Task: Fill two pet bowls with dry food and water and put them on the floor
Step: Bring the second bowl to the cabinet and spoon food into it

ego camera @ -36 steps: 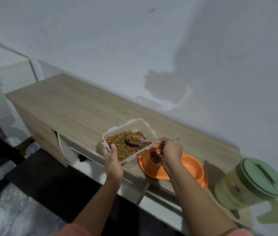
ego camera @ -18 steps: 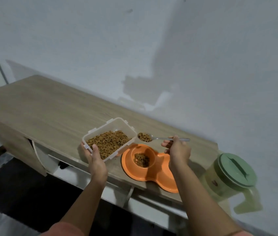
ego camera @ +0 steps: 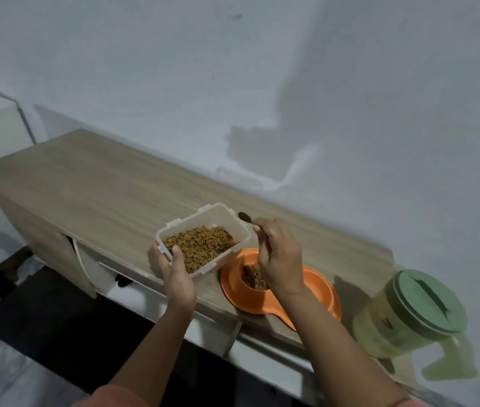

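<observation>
A clear rectangular plastic container (ego camera: 203, 236) half full of brown dry kibble (ego camera: 200, 245) is held at its near corner by the left hand (ego camera: 177, 277), tilted above the pale wooden cabinet top (ego camera: 86, 186). A metal spoon (ego camera: 247, 220) is gripped by the right hand (ego camera: 280, 259) — handle end upward — over the orange double pet bowl (ego camera: 318, 289), one well holding kibble. A green-lidded translucent water jug (ego camera: 409, 315) stands to the right.

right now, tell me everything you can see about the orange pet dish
The orange pet dish is one glossy, plastic-looking piece with two wells. It lies flat at the front edge of the wooden cabinet top. Its left well holds brown kibble; the right well is hidden by the right hand, which tips a spoon above it.
</observation>
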`<state>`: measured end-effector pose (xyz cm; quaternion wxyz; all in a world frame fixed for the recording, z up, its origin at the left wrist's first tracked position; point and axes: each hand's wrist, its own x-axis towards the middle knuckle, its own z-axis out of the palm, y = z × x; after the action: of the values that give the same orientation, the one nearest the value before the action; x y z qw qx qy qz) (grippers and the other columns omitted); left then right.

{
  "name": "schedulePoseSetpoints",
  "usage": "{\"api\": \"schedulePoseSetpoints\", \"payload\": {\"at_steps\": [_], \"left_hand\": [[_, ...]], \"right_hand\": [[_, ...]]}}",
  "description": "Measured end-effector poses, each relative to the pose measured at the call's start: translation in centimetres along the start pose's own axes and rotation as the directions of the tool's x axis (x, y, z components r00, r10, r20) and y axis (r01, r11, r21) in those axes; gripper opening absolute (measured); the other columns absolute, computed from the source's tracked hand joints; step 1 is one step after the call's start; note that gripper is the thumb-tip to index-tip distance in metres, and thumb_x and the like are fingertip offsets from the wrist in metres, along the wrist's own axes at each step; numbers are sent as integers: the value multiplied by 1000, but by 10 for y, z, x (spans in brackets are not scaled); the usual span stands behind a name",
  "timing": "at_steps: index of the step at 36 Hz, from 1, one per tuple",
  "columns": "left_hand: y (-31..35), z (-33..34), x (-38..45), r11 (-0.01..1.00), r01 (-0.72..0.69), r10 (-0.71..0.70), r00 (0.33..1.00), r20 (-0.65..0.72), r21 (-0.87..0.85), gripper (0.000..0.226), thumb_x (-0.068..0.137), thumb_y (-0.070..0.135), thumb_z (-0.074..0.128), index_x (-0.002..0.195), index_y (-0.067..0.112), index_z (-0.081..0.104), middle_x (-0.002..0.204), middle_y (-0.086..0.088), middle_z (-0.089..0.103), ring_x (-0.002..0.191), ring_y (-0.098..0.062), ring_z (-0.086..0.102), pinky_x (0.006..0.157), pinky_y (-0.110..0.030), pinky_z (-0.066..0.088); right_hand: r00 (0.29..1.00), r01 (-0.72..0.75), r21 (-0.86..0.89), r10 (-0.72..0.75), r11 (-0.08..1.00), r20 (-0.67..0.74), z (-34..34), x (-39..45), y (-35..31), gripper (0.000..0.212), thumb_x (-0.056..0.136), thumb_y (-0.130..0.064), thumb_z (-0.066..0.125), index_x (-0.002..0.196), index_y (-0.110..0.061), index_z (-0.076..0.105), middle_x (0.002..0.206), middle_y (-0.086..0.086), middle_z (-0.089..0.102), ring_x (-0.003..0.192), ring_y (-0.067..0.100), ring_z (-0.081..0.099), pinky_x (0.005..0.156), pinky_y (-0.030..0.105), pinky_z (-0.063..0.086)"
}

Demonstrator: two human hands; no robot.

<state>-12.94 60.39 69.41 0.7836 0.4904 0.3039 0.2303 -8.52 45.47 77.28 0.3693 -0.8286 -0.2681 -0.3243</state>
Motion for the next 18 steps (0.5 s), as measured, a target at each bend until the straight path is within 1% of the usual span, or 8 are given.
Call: {"api": "schedulePoseSetpoints", "payload": {"at_steps": [1, 3, 6, 8, 10, 12, 15, 18], "left_hand": [[3, 1, -4, 1000, -2, 2, 1000, 8, -25, 66, 96, 51, 42, 152, 37, 10, 154, -1, 26, 140, -21, 33, 117, -46, 28], [5, 0, -8, 999, -5, 7, 1000, 28, -52, 58, 102, 37, 38, 153, 36, 10, 154, -8, 30, 138, -27, 37, 115, -50, 30], [12, -2, -13, 997, 13, -8, 998, 57, -80, 57, 102, 34, 37, 153, 38, 9, 154, -11, 29, 137, -31, 37, 112, -53, 33], [16, -1, -18, 996, 33, -26, 997, 78, -82, 57, 103, 33, 36, 153, 37, 8, 151, -9, 31, 135, -30, 39, 109, -50, 37], [18, -3, -19, 997, 17, -11, 996, 84, -73, 57, 103, 33, 35, 153, 37, 8, 153, -10, 31, 135, -30, 39, 110, -50, 36], [19, -5, -17, 998, 5, 1, 997, 79, -70, 57, 103, 33, 35, 153, 37, 8, 155, -12, 29, 136, -30, 38, 112, -53, 34], [20, -9, -13, 998, 10, -5, 996, 88, -54, 57, 102, 34, 36, 151, 40, 8, 153, -12, 31, 135, -31, 40, 110, -57, 36], [20, -12, -13, 999, 28, -25, 997, 77, -36, 56, 102, 35, 36, 151, 43, 9, 150, -12, 35, 133, -32, 42, 105, -59, 40]], "right_hand": [[998, 39, 5, -39, 999, 40, 7, 1, -3, 20, 89, -9, 52, 96, -1, 69, 78, 10, 60, 68, 11, 50, 63, 14, 39], [986, 101, -6, -100, 995, 137, 19, 1, -10, 22, 87, -10, 52, 99, -4, 70, 83, 8, 62, 73, 14, 54, 65, 18, 44], [950, 182, -39, -165, 983, 266, 35, 2, -21, 28, 82, -19, 48, 95, -8, 70, 89, 6, 65, 75, 17, 61, 62, 23, 51], [925, 227, -99, -182, 969, 333, 42, 2, -25, 25, 78, -23, 53, 92, -11, 71, 86, 5, 66, 74, 19, 64, 59, 24, 52], [909, 240, -164, -162, 957, 384, 51, 1, -26, 21, 71, -17, 71, 92, -14, 73, 81, 3, 67, 72, 20, 65, 59, 22, 51], [901, 216, -204, -115, 955, 418, 58, 0, -28, 28, 61, -14, 81, 88, -17, 76, 76, 0, 67, 70, 19, 65, 58, 20, 50], [888, 210, -229, -88, 950, 452, 61, 1, -31, 20, 64, -13, 77, 83, -19, 78, 74, -3, 69, 72, 18, 65, 58, 21, 50], [860, 209, -243, -59, 947, 507, 63, 0, -32, 18, 74, -16, 72, 90, -22, 79, 83, -5, 74, 75, 16, 62, 59, 21, 47]]}}
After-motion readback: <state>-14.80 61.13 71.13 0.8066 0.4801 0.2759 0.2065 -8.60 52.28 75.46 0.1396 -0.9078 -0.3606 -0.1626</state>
